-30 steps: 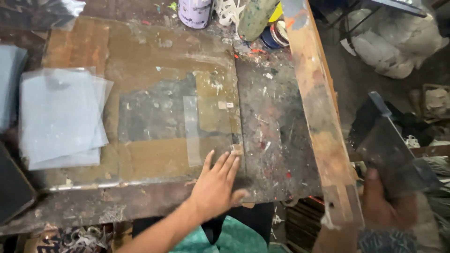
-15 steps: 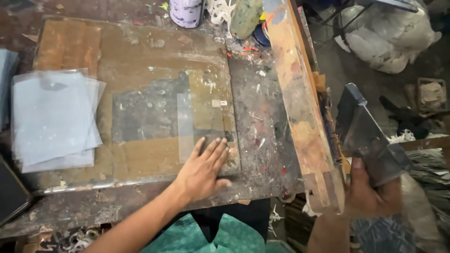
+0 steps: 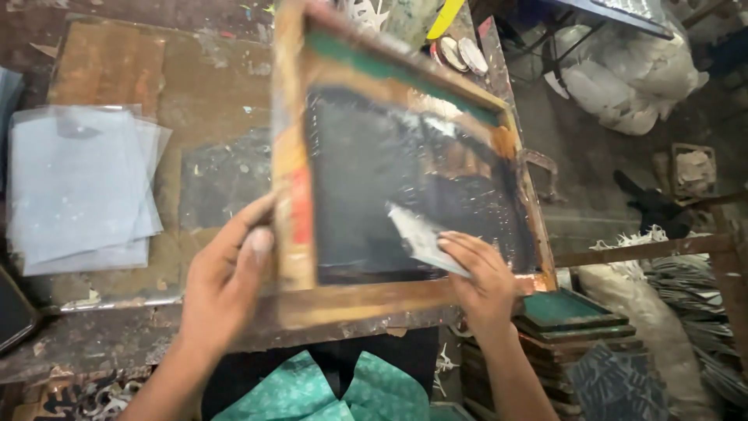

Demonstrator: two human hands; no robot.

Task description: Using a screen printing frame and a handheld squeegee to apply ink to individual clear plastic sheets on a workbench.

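your left hand (image 3: 222, 284) gripped the left rail of a wooden screen frame (image 3: 366, 300), thumb laid along the worn, paint-crusted wood and fingers curled under it, a closed grip on the frame. the frame was rectangular, its rails streaked orange, red and green, and the dark mesh (image 3: 389, 195) stretched inside it looked glossy and wet with black ink. your right hand (image 3: 487, 277) lay flat on the lower right of the mesh, fingers pressing a pale, flat-edged scraper (image 3: 417, 234) against it; the grip looked more like a press than a full clasp. the frame lay tilted over the right part of the counter (image 3: 117, 343), a scarred, stained top in browns and greys. half a second before, the frame had stood on edge at the counter's right side, your left hand had rested flat on a clear sheet on the board and your right hand had held the scraper off to the side; now the frame had swung down over that spot and both hands were on it. to the left, a loose stack of thin translucent plastic sheets (image 3: 74, 187) lay fanned on the counter. at the far edge, small round tins (image 3: 463, 53) sat with their lids on, their contents hidden. lower right, more wooden frames (image 3: 565, 312) were stacked flat, the top one green inside.
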